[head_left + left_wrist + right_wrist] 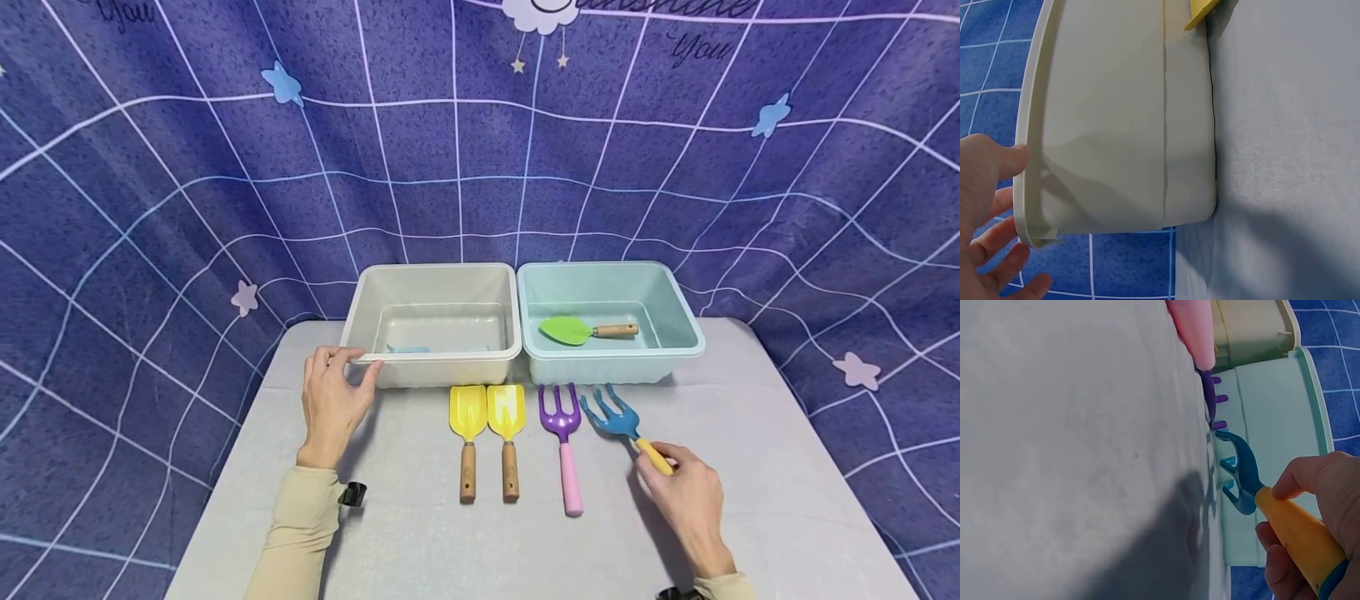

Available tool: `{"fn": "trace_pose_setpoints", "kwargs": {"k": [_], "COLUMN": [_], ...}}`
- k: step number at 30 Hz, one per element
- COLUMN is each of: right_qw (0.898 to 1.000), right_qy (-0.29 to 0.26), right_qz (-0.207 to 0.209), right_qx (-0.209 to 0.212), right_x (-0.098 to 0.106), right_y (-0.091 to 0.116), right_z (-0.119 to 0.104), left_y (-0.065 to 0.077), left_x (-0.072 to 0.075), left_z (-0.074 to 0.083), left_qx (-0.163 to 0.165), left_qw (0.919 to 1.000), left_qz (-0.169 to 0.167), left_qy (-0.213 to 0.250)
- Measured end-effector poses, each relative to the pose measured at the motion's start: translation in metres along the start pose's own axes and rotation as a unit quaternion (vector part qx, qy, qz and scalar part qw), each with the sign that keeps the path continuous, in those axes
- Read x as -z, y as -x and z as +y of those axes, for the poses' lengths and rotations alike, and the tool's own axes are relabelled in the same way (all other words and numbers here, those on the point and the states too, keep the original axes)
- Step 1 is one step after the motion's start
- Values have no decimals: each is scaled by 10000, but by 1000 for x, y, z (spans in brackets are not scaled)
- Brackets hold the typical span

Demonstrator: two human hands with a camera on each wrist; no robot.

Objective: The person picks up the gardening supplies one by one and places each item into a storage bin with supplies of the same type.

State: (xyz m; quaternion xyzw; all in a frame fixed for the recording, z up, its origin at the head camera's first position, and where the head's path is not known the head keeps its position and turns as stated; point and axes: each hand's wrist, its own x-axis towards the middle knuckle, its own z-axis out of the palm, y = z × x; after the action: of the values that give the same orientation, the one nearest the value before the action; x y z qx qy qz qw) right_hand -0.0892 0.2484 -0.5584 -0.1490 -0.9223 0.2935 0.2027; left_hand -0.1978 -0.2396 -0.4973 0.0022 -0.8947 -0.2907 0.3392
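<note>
My left hand (332, 402) holds the front left corner of a cream plastic bin (442, 371), its thumb (1015, 160) on the rim. My right hand (686, 492) grips a garden hand fork (617, 421) by its yellow handle (1297, 540). That fork has blue tines, which lie tilted in front of a light teal bin (607, 367). To its left lies a purple garden hand fork (560, 423) with a pink handle. Two yellow toy shovels, the left one (468, 412) and the right one (507, 412), lie side by side with wooden handles.
Inside the teal bin rests a green trowel (567, 330) with a wooden handle. A light blue item (408, 349) in the cream bin is mostly hidden by the front wall. Both bins stand side by side on a grey-covered table (420, 550), before a blue patterned curtain (480, 208).
</note>
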Motion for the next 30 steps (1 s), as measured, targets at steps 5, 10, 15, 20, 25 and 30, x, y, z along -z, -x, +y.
{"fn": "trace_pose_setpoints", "kwargs": {"k": [5,10,15,20,25,30], "right_qw": [10000,10000,9999,9999,9999,10000], "right_qy": [-50,-65,-59,-69,-126,-90], "right_qz": [22,5,-3,35,47,19], "right_qx": [-21,-50,-95,-86,-5,12], "right_x": [3,4,5,7,10,12], "right_y": [0,-1,-1,-2,-2,-2], "right_z": [0,1,0,-1,-4,-4], "left_y": [1,1,2,3,2,2], "left_x": [1,1,0,-1,0,-1], "left_z": [1,2,2,2,1,0], "left_qx": [25,1,-42,-51,-38,-35], "left_qw": [10000,10000,10000,10000,10000,10000], "left_qz": [-4,8,3,1,0,-18], "left_qy": [39,40,13,-3,-13,-17]}}
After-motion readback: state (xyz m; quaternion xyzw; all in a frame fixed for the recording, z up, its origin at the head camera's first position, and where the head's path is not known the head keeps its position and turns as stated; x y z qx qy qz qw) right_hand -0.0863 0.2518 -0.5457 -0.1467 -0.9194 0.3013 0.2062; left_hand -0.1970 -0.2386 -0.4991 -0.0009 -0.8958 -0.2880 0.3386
